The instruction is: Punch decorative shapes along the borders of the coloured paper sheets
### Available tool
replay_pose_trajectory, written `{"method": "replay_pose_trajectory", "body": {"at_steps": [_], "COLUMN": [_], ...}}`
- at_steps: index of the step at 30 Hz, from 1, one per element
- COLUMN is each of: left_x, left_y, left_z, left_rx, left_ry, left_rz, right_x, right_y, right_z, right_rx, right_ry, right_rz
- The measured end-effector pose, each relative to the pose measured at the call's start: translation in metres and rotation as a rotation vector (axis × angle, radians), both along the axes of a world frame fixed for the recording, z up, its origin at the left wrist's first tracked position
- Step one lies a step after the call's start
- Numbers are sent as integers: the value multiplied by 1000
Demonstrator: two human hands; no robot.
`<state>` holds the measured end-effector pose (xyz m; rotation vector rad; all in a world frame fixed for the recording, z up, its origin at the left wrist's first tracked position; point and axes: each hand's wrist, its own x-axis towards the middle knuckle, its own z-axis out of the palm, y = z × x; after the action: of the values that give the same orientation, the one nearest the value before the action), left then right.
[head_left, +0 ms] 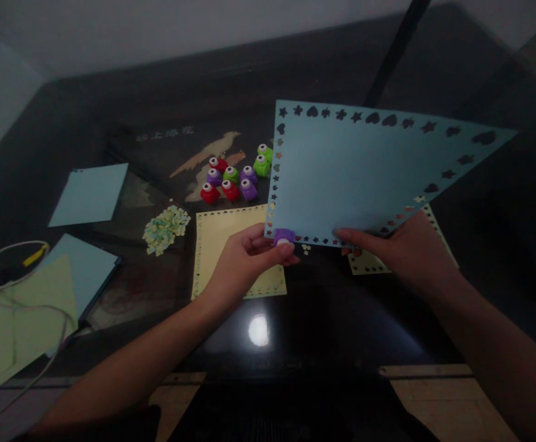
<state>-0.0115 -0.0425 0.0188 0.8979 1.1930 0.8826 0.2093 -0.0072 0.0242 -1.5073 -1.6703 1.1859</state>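
My left hand (249, 255) is closed around a small purple craft punch (284, 236), its thumb on the white button. The punch sits at the lower left edge of a blue sheet of paper (350, 178). Stars, hearts and flower shapes are cut along the sheet's edges. My right hand (406, 245) pinches the sheet's lower edge, thumb on top, and holds it tilted above the table. Under my left hand lies a yellow sheet (221, 239) with a punched border. Part of another yellow sheet (369, 264) shows beneath my right hand.
Several red, green and purple punches (231, 175) stand behind the yellow sheet. A heap of paper cut-outs (166, 228) lies left of it. Farther left are a blue sheet (90, 195), more blue (81, 276) and yellow paper (28, 319), and a white cable (60, 344).
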Motion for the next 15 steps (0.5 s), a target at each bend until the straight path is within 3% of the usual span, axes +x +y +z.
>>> {"method": "replay_pose_trajectory", "body": {"at_steps": [15], "left_x": [-1], "left_y": [1], "left_z": [-3], "left_rx": [37], "left_ry": [-41], "left_rz": [-6], "right_x": [0], "right_y": [-2], "right_z": [-3], "right_rx": [29], "right_ry": [-11], "right_rz": [7]}}
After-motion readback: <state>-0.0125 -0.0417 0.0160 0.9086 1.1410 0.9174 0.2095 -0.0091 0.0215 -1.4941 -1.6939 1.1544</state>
